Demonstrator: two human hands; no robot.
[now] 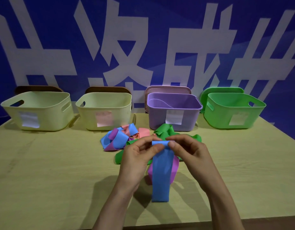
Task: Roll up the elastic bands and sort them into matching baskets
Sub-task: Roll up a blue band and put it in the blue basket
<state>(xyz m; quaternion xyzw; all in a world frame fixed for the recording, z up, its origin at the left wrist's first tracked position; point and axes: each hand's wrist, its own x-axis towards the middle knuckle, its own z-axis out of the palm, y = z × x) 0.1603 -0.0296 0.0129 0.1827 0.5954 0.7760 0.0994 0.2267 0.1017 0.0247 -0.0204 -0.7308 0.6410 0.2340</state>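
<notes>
Wooden table (43, 171): two cream baskets (37, 112), purple basket (156, 118), green basket (218, 117), heap of elastic bands (118, 138).

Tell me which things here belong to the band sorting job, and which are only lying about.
Job: blue band, pinched by left hand and right hand; band pile; cream baskets, purple basket, green basket.
Lying about: lids behind baskets; wall banner.

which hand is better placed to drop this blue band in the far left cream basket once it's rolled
Likely the left hand: the far left cream basket stands on its side; the right hand would cross over. Both pinch the blue band.
</notes>
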